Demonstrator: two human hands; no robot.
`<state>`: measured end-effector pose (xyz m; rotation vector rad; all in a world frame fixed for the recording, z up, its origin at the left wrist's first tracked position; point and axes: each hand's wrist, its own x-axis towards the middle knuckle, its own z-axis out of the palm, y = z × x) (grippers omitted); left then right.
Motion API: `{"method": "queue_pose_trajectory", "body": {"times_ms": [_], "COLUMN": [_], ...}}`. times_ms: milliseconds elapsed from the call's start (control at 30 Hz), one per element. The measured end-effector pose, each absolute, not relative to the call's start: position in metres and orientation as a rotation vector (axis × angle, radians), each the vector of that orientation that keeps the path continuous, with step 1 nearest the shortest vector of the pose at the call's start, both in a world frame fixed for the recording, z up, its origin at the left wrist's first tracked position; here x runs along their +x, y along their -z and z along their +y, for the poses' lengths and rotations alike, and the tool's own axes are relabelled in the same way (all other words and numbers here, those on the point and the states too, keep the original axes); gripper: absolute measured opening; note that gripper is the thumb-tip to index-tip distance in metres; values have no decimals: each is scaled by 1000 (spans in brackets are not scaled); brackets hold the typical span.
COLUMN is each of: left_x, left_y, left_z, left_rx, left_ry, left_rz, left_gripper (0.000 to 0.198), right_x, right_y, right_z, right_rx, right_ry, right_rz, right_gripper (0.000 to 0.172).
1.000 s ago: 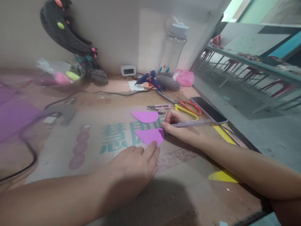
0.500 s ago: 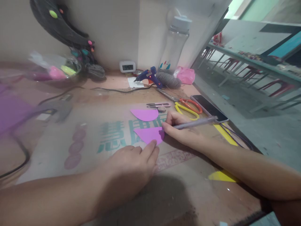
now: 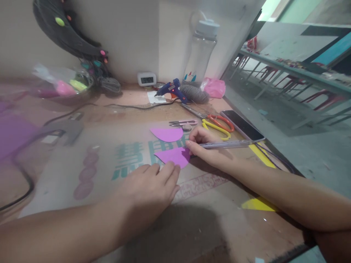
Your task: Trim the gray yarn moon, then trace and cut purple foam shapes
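Pressing down flat with its fingers loosely together, the left hand (image 3: 148,190) pins the near edge of a purple paper shape (image 3: 172,156) to the cardboard (image 3: 109,142). Just beyond its fingertips, the right hand (image 3: 204,146) is closed around a pen (image 3: 226,145) whose tip meets the shape's right edge. A second purple shape (image 3: 166,134) lies just past both hands, with scissors (image 3: 219,126) and a phone (image 3: 242,126) beyond the right hand.
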<state>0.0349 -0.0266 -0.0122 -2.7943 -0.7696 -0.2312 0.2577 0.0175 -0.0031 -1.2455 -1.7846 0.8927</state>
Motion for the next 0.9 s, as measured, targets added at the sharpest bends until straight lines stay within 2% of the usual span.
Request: {"method": "queue_pose_trajectory", "body": {"times_ms": [133, 233, 500, 900], "left_x": [37, 38, 36, 38], "left_y": [4, 0, 7, 1], "left_z": [-19, -17, -18, -18], "left_rx": [-2965, -3028, -3006, -3006], "left_ry": [120, 58, 116, 40], "left_rz": [-845, -907, -862, -863], "left_gripper": [39, 39, 42, 38], "right_x": [257, 259, 258, 258], "right_y": [1, -1, -2, 1], "right_z": [16, 17, 20, 23], "right_rx": [-1229, -1290, -1341, -1335], "right_ry": [-903, -828, -653, -771], "right_rz": [-1786, -1834, -1936, -1837], "right_gripper": [17, 23, 25, 23]}}
